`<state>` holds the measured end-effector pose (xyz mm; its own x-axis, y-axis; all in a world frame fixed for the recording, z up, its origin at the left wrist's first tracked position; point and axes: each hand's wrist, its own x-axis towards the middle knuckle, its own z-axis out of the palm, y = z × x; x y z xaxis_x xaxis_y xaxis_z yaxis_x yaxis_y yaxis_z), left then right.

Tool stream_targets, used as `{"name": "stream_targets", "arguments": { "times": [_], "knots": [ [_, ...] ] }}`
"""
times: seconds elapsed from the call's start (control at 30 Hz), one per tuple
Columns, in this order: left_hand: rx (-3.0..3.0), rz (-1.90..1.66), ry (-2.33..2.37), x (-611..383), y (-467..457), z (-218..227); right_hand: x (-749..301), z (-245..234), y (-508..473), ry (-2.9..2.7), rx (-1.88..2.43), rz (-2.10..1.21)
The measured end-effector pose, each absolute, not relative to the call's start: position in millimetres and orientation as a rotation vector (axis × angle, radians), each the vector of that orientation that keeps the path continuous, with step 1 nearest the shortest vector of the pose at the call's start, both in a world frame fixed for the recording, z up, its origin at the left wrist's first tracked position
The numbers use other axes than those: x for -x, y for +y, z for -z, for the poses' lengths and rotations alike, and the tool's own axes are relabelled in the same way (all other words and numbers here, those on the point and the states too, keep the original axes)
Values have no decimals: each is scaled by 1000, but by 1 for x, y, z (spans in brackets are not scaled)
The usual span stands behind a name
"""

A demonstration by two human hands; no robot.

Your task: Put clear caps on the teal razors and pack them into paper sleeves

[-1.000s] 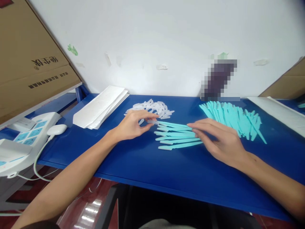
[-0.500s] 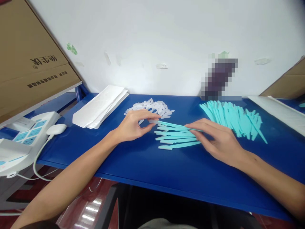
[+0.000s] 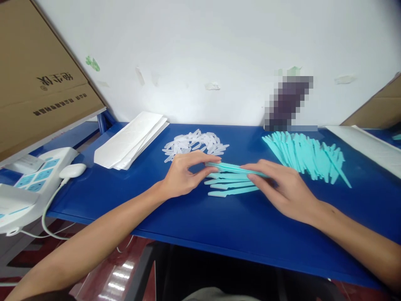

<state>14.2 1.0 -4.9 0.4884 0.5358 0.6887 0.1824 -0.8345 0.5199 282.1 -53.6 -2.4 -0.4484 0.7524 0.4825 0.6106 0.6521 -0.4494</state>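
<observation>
Between my two hands is a turquoise eyebrow razor (image 3: 231,166), held level just above the table. My left hand (image 3: 183,173) pinches its blade end between thumb and forefinger, which hide the tip. At the other end, my right hand (image 3: 286,190) is closed on the handle. Below it lie several similar razors with pale caps (image 3: 236,191), fanned side by side, their handle ends partly behind my right fingers. Small translucent white blade caps (image 3: 214,143) are heaped beyond my left hand. A larger pile of turquoise razors (image 3: 302,154) lies beyond my right hand.
White paper sheets or sleeves (image 3: 131,140) are stacked at the left on the blue table (image 3: 188,217). A white power strip (image 3: 46,175) with a plugged-in cable stands at far left, below a cardboard box (image 3: 46,75). At right lies a white sheet (image 3: 372,146). A wall rises behind.
My left hand has moved slightly right and toward me, its fingers now over the razor's blade end where a cap showed before. My right hand has shifted slightly left, still on the handle.
</observation>
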Motion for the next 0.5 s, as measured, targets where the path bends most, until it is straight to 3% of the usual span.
{"name": "stream_targets", "arguments": {
  "times": [0.37,0.5],
  "knots": [
    [-2879,-1085,624,-12,8,7,-279,-7,-59,-2127,1110,-691],
    [-3078,-878,564,-11,8,6,-283,-6,-54,-2225,1129,-641]
  ]
}}
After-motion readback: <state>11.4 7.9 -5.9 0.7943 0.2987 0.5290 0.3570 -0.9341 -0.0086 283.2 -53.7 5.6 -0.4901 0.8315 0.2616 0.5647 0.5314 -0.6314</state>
